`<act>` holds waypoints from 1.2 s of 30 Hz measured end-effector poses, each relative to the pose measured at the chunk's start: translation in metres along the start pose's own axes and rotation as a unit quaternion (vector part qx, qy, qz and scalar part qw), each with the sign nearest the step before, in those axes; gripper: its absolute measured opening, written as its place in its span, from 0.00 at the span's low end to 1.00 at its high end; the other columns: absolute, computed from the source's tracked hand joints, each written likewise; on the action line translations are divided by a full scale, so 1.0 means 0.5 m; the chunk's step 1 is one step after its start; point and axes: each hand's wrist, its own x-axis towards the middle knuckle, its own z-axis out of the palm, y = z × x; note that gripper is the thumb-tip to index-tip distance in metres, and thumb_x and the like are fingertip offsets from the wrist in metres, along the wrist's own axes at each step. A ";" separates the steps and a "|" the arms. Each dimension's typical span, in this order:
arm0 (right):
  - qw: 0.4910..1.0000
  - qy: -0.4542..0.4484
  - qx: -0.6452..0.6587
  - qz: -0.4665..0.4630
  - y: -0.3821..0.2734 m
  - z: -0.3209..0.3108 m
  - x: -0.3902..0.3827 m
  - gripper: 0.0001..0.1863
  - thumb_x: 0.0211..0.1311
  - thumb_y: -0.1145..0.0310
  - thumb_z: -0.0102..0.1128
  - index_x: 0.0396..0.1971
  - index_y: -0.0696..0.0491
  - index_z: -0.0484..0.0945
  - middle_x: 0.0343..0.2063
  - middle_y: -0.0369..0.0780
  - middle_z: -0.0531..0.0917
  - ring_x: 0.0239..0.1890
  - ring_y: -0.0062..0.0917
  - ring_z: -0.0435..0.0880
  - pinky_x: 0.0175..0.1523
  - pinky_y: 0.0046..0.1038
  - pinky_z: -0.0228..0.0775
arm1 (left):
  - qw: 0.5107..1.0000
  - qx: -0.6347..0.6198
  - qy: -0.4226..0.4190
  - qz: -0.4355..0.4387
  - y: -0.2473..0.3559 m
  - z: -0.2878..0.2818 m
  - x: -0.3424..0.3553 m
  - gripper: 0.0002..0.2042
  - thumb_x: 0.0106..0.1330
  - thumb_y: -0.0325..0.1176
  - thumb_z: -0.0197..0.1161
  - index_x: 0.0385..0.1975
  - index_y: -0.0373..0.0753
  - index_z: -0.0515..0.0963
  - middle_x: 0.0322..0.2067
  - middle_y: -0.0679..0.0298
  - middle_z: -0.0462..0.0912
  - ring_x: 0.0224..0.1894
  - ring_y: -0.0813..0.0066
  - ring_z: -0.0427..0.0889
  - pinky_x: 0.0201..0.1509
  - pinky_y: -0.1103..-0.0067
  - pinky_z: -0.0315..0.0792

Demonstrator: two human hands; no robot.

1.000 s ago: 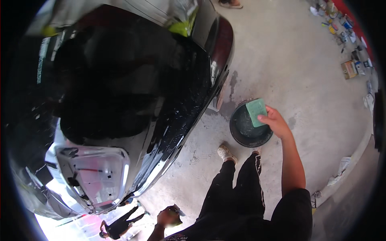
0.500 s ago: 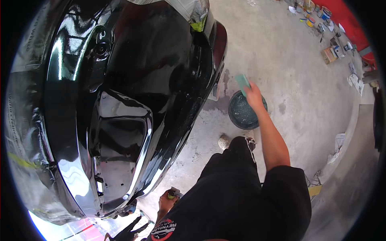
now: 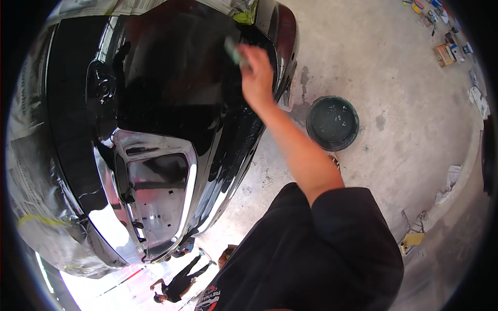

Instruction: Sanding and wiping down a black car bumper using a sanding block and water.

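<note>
My right hand (image 3: 257,78) is closed around a pale green flat pad (image 3: 233,51), blurred by motion. It is over the glossy black rear panel of a car (image 3: 171,67), close to the dark red tail light (image 3: 285,41); whether the pad touches the paint cannot be made out. Only a bit of my left hand (image 3: 224,259) shows beside my dark shirt, low in the view. It looks curled round something small, mostly hidden by my body. Below the panel lies the recessed plate area (image 3: 158,202) of the car.
On the concrete floor right of the car stands a round black bucket (image 3: 333,123) with dark liquid. Masking paper and film (image 3: 36,176) cover the car's left side. A cardboard box (image 3: 444,55) and several cans line the far right. Another person (image 3: 181,280) is beyond the car at the bottom.
My right hand has swung left with the green pad, from above the bucket to over the car panel. My left hand has slipped mostly behind my body. The view has shifted.
</note>
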 end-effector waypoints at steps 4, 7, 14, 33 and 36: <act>0.933 -0.353 -0.010 -0.070 -0.003 -0.044 -0.330 0.28 0.45 0.87 0.57 0.48 0.47 0.85 0.49 0.43 0.83 0.56 0.41 0.80 0.62 0.44 0.72 | 0.995 -0.060 -0.053 -0.054 0.106 0.003 -0.013 0.12 0.62 0.26 0.72 0.44 0.35 0.83 0.38 0.63 0.88 0.39 0.77 0.85 0.47 0.79 0.78; 0.873 -0.485 -0.017 0.041 0.029 -0.113 -0.437 0.30 0.53 0.82 0.63 0.60 0.49 0.79 0.54 0.44 0.80 0.59 0.40 0.78 0.68 0.41 0.67 | 0.959 -0.262 -0.081 -0.074 0.110 0.005 0.005 0.11 0.61 0.26 0.73 0.43 0.35 0.83 0.37 0.62 0.87 0.39 0.76 0.85 0.46 0.78 0.78; 0.960 -0.169 -0.081 0.209 0.102 -0.198 -0.094 0.50 0.59 0.66 0.72 0.77 0.53 0.51 0.60 0.59 0.64 0.68 0.53 0.63 0.73 0.43 0.57 | 0.977 -0.193 -0.052 -0.073 0.180 0.032 -0.054 0.12 0.61 0.25 0.73 0.44 0.36 0.83 0.36 0.63 0.88 0.38 0.76 0.85 0.49 0.78 0.78; 0.883 -0.468 0.034 0.020 -0.042 -0.087 -0.376 0.34 0.50 0.87 0.57 0.59 0.45 0.79 0.52 0.44 0.78 0.58 0.44 0.77 0.63 0.40 0.72 | 0.993 -0.093 -0.042 -0.055 0.120 -0.001 -0.053 0.13 0.62 0.28 0.72 0.46 0.35 0.83 0.38 0.61 0.89 0.39 0.74 0.86 0.47 0.76 0.79; 0.819 -0.560 -0.128 -0.018 0.006 -0.146 -0.381 0.30 0.53 0.84 0.58 0.57 0.45 0.80 0.50 0.41 0.81 0.57 0.42 0.79 0.63 0.40 0.71 | 0.997 -0.049 -0.016 -0.057 0.041 -0.023 -0.018 0.13 0.63 0.28 0.71 0.46 0.35 0.83 0.39 0.60 0.89 0.39 0.73 0.86 0.47 0.75 0.80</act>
